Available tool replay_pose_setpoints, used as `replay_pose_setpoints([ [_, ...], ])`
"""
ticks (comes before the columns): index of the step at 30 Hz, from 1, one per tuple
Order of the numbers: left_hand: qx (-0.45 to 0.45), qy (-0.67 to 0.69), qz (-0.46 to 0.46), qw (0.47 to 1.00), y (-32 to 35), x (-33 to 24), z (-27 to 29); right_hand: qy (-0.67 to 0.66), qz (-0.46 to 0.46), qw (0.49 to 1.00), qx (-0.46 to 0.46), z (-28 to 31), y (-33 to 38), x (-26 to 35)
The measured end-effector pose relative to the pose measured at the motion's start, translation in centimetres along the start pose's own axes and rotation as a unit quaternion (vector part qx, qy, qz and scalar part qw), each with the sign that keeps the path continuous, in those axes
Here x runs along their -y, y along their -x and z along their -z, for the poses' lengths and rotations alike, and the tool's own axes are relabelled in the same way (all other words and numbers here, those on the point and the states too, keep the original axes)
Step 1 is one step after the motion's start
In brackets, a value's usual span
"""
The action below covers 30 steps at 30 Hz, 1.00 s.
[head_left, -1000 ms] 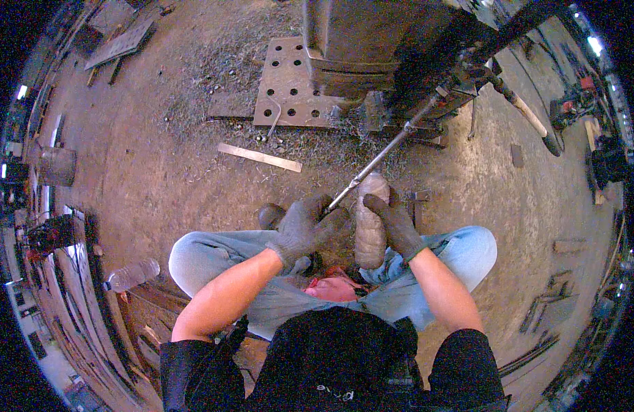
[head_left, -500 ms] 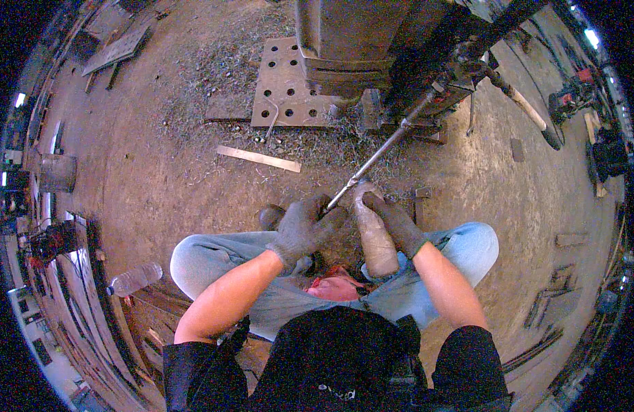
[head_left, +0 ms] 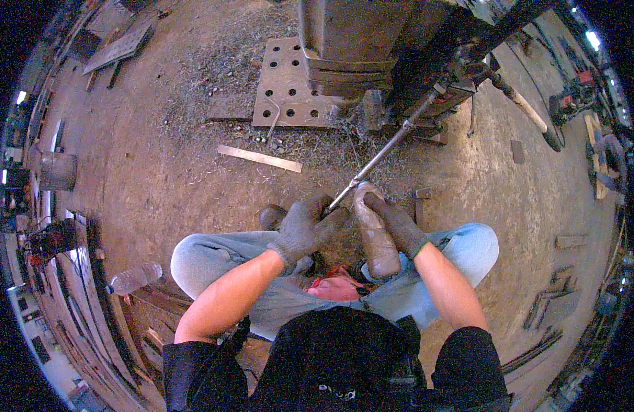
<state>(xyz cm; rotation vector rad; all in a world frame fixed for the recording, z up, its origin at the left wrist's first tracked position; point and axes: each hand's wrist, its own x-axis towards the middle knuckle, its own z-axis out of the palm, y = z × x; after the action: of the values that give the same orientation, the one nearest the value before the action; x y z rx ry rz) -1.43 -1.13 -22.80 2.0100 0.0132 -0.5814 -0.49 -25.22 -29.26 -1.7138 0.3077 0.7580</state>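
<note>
My left hand (head_left: 307, 225), in a dark grey work glove, is closed around the near end of a slim metal rod (head_left: 375, 163). The rod slants up to the right, where it meets a dark metal assembly (head_left: 468, 63). My right hand (head_left: 398, 223), gloved too, grips a dusty brown, bottle-shaped cylinder (head_left: 379, 240) from its right side. The cylinder's narrower upper end lies close beside the rod; whether they touch I cannot tell. Both hands are between my bent knees. Fingertips of both hands are partly hidden.
Ahead stands a large metal block (head_left: 351, 41) beside a plate with round holes (head_left: 282, 82), with metal shavings around it. A flat strip (head_left: 258, 158) lies nearer. A wooden handle (head_left: 526, 111) slants at right. A clear bottle (head_left: 136, 277) lies by my left knee, near long metal bars (head_left: 90, 302).
Both hands keep their grips, with almost no movement. At the far right edge, a dark shape has been replaced by a greyish one, too blurred to name.
</note>
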Motion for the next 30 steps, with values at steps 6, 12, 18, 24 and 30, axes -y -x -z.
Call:
replay_pose_setpoints([
  [6,-0.018,-0.017,-0.040,0.999,-0.1,-0.3,-0.1,-0.040,0.010,0.998,-0.039,-0.3,-1.0,-2.3],
  [12,0.009,-0.027,-0.014,0.999,0.2,-1.3,0.8,-0.169,0.073,0.981,-0.061,-0.8,0.1,0.3],
  [18,-0.003,-0.017,-0.041,0.999,0.1,-0.6,0.3,-0.040,0.014,0.997,-0.057,-0.6,0.2,0.4],
  [24,-0.003,0.010,-0.028,1.000,0.1,-1.0,0.3,0.072,0.061,0.995,0.012,-0.4,0.1,-1.2],
  [30,0.006,-0.015,-0.007,1.000,0.3,-1.8,0.7,0.168,0.018,0.986,-0.002,-0.1,0.8,0.7],
])
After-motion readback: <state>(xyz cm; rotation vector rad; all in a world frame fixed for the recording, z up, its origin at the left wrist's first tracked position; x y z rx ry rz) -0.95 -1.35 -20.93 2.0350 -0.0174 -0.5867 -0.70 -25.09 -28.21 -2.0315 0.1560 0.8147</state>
